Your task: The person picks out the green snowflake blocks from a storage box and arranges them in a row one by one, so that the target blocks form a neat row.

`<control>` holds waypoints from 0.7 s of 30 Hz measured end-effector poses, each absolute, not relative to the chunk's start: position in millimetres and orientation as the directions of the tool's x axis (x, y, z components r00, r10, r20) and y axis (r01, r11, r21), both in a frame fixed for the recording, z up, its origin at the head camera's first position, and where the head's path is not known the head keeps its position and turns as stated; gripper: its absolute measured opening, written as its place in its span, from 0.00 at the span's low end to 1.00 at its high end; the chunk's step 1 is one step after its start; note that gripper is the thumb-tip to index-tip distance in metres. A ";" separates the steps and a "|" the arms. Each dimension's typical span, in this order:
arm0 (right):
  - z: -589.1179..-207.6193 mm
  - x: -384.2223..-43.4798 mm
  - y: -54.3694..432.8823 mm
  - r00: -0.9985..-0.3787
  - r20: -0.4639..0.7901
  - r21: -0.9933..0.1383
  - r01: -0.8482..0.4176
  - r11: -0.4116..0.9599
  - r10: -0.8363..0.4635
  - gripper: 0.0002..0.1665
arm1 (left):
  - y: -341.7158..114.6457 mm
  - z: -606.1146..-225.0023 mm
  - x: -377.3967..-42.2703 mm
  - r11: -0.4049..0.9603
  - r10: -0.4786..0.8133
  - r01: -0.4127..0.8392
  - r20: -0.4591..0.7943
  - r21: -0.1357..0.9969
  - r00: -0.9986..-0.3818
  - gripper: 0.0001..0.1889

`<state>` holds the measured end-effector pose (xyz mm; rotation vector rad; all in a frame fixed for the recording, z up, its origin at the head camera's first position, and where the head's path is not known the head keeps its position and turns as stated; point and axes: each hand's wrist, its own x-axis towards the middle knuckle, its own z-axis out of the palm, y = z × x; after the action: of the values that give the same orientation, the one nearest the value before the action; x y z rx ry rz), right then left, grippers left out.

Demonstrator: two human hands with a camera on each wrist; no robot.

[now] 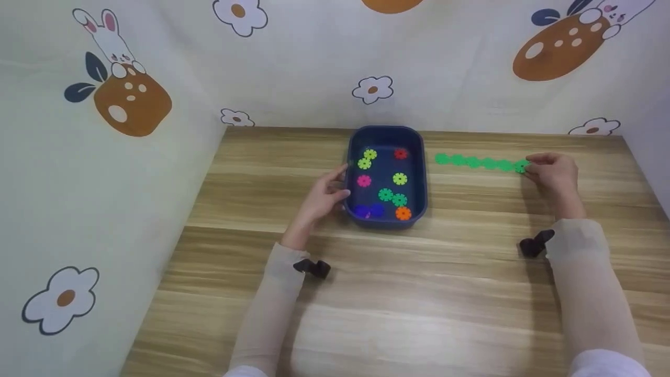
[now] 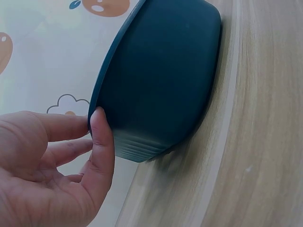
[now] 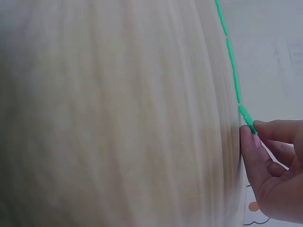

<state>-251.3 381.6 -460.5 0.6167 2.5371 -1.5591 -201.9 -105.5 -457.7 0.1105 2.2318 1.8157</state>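
A dark blue plastic basin stands on the table, with several flower-shaped interlocking discs inside, among them a red disc, an orange disc and a pink disc. My left hand holds the basin's left rim; in the left wrist view the thumb lies against the outer wall. Right of the basin stretches a row of green discs. At its right end, my right hand pinches the last green disc, which tilts away from the others in the right wrist view.
Wood-grain table underneath. A patterned cloth with rabbits and flowers rises behind the table and along its left side. A black strap mount sits on the right wrist, another black mount on the left.
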 end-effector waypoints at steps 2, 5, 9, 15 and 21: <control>-459.7 -250.4 382.6 -0.914 -0.294 -0.824 0.390 0.411 0.279 0.24 | -105.6 -457.4 -201.5 0.218 0.220 -0.104 -0.152 0.970 -0.963 0.34; -458.3 -249.2 383.0 -0.913 -0.300 -0.819 0.396 0.416 0.278 0.24 | -105.9 -457.9 -201.5 0.218 0.226 -0.103 -0.153 0.970 -0.962 0.34; -456.4 -247.6 383.0 -0.912 -0.299 -0.818 0.397 0.417 0.282 0.23 | -106.1 -458.7 -202.0 0.217 0.236 -0.108 -0.160 0.970 -0.959 0.34; -453.1 -245.7 381.6 -0.927 -0.248 -0.775 0.365 0.516 0.283 0.23 | -105.9 -457.4 -201.4 0.202 0.234 -0.124 -0.171 0.971 -0.957 0.34; -449.8 -246.1 374.7 -0.938 -0.220 -0.754 0.339 0.563 0.269 0.29 | -105.3 -457.8 -201.9 0.197 0.243 -0.111 -0.158 0.974 -0.957 0.34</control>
<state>-246.1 374.7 -449.8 0.5275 2.7064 -1.3318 -201.9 -105.3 -457.8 0.1247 2.1979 1.8266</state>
